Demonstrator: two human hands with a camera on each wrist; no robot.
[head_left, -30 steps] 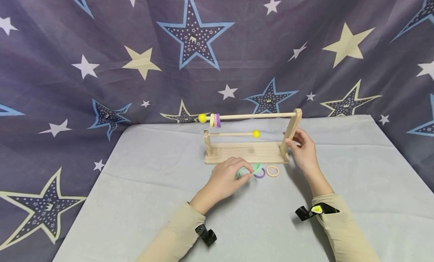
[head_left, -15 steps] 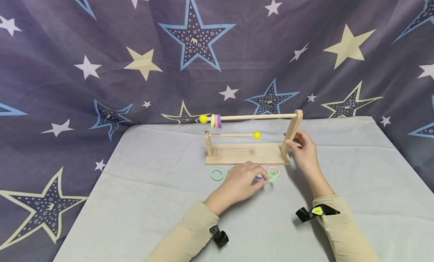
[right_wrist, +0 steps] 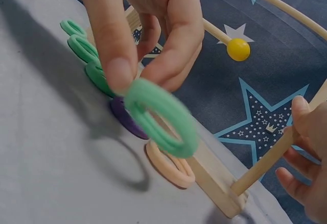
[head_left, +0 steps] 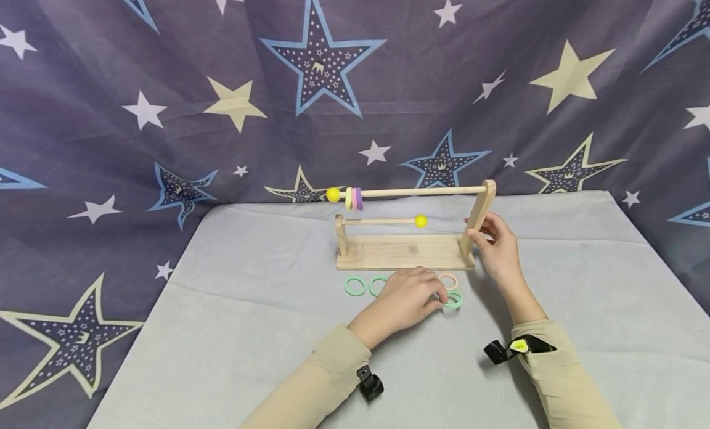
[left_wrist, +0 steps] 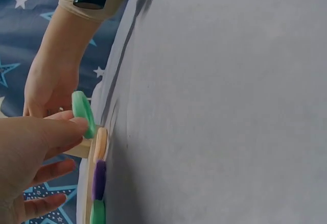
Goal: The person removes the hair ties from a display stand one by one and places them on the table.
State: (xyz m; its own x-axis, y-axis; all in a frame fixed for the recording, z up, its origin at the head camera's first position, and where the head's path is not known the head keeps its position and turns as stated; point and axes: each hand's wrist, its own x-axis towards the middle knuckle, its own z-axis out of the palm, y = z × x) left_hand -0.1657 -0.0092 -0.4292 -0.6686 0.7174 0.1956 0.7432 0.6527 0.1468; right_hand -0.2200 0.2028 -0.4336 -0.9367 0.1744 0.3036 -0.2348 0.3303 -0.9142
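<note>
On the grey surface (head_left: 233,330), at about nine o'clock from the left hand, two green rings (head_left: 355,286) are seen lying flat, side by side, just in front of the wooden rack (head_left: 405,253). A second ago neither was seen lying there: a bunch of rings was covered by the left hand further to the left, and these two have been left behind as the hand was moved rightward along the rack's front edge.

The left hand (head_left: 407,299) is now closed on a single green ring (head_left: 453,301), which is pinched between thumb and fingers; in the right wrist view this ring (right_wrist: 161,117) is seen lifted off the cloth and tilted, with its shadow below. A purple ring (right_wrist: 125,118) and a peach ring (right_wrist: 171,167) are seen lying flat beneath and just beyond it, against the rack's base. So one ring has been picked out of the row and is in the hand, while the others remain on the surface.

On the upper rod (head_left: 421,190), at about eleven o'clock from the left hand, a few coloured rings (head_left: 353,198) hang near the yellow end ball (head_left: 332,195).

At three o'clock, the right hand (head_left: 496,247) is wrapped around the rack's tall upright post (head_left: 478,216), by which the rack is held steady, as it was a second ago.
</note>
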